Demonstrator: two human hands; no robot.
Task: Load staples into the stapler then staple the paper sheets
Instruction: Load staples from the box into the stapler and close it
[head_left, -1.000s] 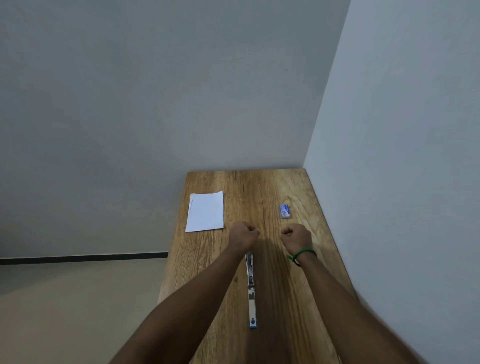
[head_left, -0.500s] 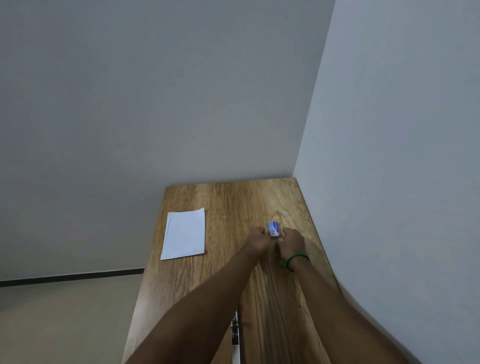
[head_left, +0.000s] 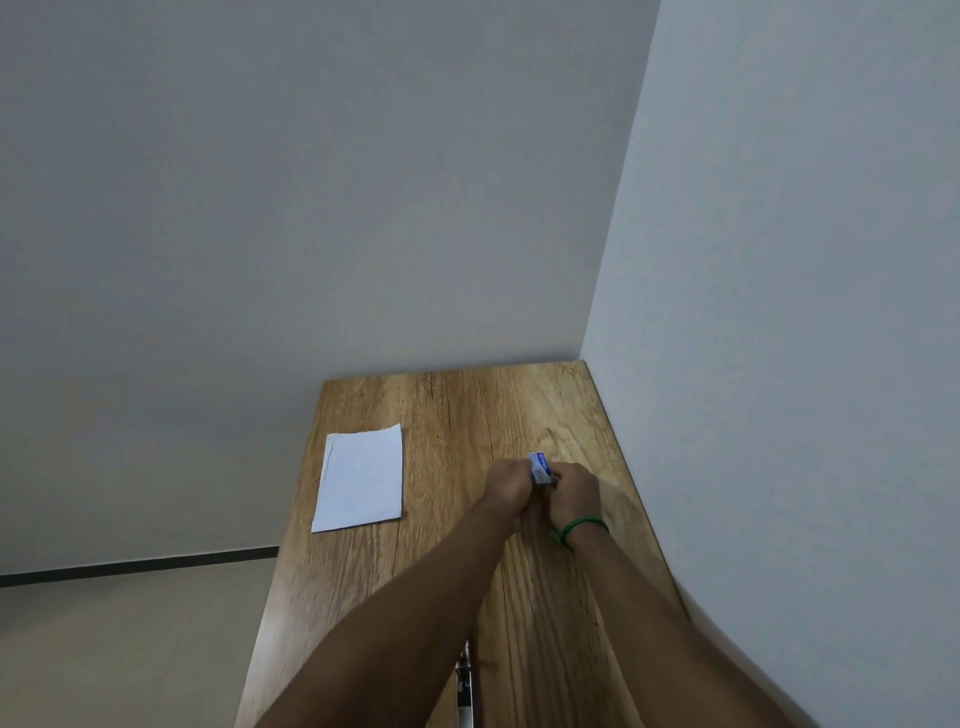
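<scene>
A small blue-and-white staple box (head_left: 539, 466) is held between both my hands above the right part of the wooden table (head_left: 457, 415). My left hand (head_left: 508, 486) grips its left side and my right hand (head_left: 574, 493), with a green band on the wrist, grips its right side. The white paper sheets (head_left: 361, 484) lie flat near the table's left edge. The stapler (head_left: 464, 686) lies opened out near the bottom of the view, mostly hidden behind my left forearm.
The table stands in a corner, with a grey wall at its far end and another wall along its right side. Its left edge drops to a beige floor with a dark skirting line (head_left: 140, 566).
Both hands moved forward from above the stapler to the staple box and took hold of it. The view tilted up, so the stapler slid to the bottom edge.
</scene>
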